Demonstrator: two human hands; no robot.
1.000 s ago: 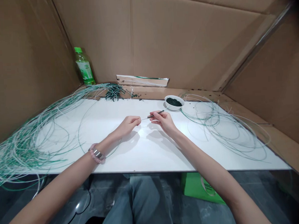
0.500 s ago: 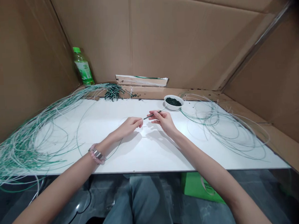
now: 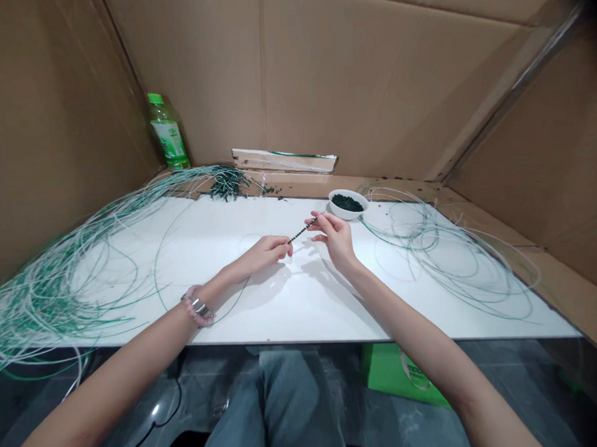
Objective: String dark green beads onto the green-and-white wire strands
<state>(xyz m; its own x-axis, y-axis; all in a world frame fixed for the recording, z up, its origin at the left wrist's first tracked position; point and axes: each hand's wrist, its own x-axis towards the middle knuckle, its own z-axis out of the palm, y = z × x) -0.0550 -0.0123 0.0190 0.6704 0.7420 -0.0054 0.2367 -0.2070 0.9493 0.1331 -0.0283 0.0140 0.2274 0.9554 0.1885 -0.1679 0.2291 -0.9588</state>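
Note:
A short string of dark beads (image 3: 301, 232) slants upward to the right between my two hands, above the white tabletop. My left hand (image 3: 267, 253) pinches its lower end, and a thin green cord trails back under that wrist. The thumb and index finger of my right hand (image 3: 334, 238) close on the upper end, with the other fingers spread. Just beyond the right hand stands a white bowl (image 3: 362, 209) filled with small dark beads (image 3: 346, 203).
Tangled green and white cords (image 3: 46, 290) cover the table's left side, leading to a beaded bunch (image 3: 227, 182) at the back. Looped cords (image 3: 445, 262) lie on the right. A green bottle (image 3: 169, 140) stands back left; cardboard walls (image 3: 360, 67) surround the table.
My left hand has shifted slightly right and nearer to me. The right hand has slid to the right and a little up, so more of the bead string shows, tilted more steeply.

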